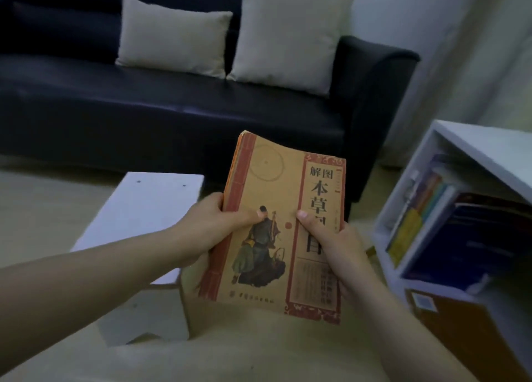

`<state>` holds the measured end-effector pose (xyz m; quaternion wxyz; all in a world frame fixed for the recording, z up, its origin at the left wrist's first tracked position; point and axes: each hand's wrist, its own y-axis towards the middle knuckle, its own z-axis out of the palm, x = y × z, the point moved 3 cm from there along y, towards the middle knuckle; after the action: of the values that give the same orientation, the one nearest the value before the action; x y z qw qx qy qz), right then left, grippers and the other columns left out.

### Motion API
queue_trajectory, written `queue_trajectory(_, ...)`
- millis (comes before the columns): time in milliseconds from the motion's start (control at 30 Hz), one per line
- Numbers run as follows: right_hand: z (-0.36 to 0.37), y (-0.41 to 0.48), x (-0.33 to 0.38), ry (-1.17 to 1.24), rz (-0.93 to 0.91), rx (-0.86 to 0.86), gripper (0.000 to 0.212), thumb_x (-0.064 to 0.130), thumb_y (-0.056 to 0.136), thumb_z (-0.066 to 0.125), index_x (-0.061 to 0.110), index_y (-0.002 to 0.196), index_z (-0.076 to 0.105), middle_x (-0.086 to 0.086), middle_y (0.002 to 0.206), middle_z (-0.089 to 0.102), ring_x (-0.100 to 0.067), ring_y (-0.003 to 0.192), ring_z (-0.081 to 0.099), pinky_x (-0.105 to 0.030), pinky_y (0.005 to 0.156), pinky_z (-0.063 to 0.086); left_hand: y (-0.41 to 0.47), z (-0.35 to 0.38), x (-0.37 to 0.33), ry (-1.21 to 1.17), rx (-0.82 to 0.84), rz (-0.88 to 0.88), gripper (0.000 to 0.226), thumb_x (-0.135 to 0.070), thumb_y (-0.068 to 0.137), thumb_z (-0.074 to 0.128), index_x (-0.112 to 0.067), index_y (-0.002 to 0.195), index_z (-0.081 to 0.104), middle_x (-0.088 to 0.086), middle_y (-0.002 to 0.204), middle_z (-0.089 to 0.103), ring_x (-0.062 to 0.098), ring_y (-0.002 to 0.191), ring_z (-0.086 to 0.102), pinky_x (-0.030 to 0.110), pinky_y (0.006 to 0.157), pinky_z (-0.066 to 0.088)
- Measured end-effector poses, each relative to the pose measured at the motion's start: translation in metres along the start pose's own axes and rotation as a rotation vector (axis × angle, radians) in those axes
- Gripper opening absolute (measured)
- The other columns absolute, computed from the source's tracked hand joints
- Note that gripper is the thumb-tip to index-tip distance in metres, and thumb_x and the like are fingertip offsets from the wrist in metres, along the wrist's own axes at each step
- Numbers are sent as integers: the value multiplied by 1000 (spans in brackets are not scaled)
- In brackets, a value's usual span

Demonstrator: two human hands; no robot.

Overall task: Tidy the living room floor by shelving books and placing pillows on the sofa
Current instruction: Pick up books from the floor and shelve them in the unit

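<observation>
I hold a tan book with a red border, a robed figure and large Chinese characters on its cover, face up in front of me. My left hand grips its left spine edge, thumb on the cover. My right hand grips its right edge, thumb on the cover too. Two beige pillows, a smaller pillow and a larger pillow, lean upright on the dark sofa. A white bookshelf at the right holds several books standing in its upper compartment.
A small white stool stands on the beige floor to the left of the book. An orange-brown box with a label sits in the shelf's lower part. The sofa's right armrest stands close to the shelf.
</observation>
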<state>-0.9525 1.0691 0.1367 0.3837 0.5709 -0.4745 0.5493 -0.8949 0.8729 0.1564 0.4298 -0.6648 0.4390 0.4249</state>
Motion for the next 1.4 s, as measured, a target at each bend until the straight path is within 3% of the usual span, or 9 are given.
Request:
queue_trajectory(100,-49,-5,-26,70,0,-118,23,40,81,71,32,102,65,8,97,75,-6,84,70,-22,70,53,22,53,-13,88,111,4,56,-43,71,76,-21,117,53,-1,98,71,15,83,71,31,70,58)
queue_trajectory(267,-97,-13,-71,141,110,-256,41,45,77,73,32,115,64,8,102,74,-13,95,70,-42,90,54,42,115,-12,185,252,-25,55,-41,66,80,-24,112,54,-2,100,70,16,86,70,37,78,58)
queue_trajectory(500,-119,-24,-106,114,174,-351,32,40,81,71,31,111,63,9,99,74,-9,90,70,-25,71,52,65,155,23,48,385,-88,80,-35,46,92,-16,115,57,4,100,73,23,86,72,44,82,58)
queue_trajectory(700,-118,-42,-141,93,227,-389,57,51,73,70,30,125,58,10,107,72,-8,96,69,-32,83,54,78,179,51,35,463,-116,66,-26,52,91,-14,108,58,8,93,74,27,78,73,44,75,59)
queue_trajectory(867,-126,-51,-145,-35,344,-475,21,39,93,56,34,114,57,21,95,66,4,87,60,-21,70,42,86,182,72,47,448,-131,60,-22,53,91,-13,103,59,8,85,75,28,72,73,43,71,58)
queue_trajectory(1033,-148,-61,-161,-159,495,-795,51,35,93,54,22,141,41,0,134,49,-21,123,47,-34,92,35,98,186,77,49,409,-97,47,-22,63,87,-17,101,59,5,86,74,25,71,72,35,64,56)
queue_trajectory(1167,-155,-72,-172,-164,441,-975,48,25,91,61,4,132,46,-14,128,56,-31,117,54,-34,94,42,104,190,78,91,375,-58,47,-25,61,88,-19,98,60,4,88,72,25,74,71,38,69,58)
queue_trajectory(1267,-158,-78,-178,-138,392,-1093,64,34,87,64,8,140,38,-16,139,48,-32,128,47,-44,109,38,103,197,78,128,384,-29,45,-27,61,88,-20,96,59,4,87,72,24,74,70,35,67,56)
queue_trajectory(1400,-163,-71,-179,-356,606,-1102,41,17,104,31,13,145,30,-22,147,30,-42,136,30,-48,111,27,100,205,80,202,410,15,44,-29,61,88,-20,93,59,2,82,72,22,70,70,34,64,55)
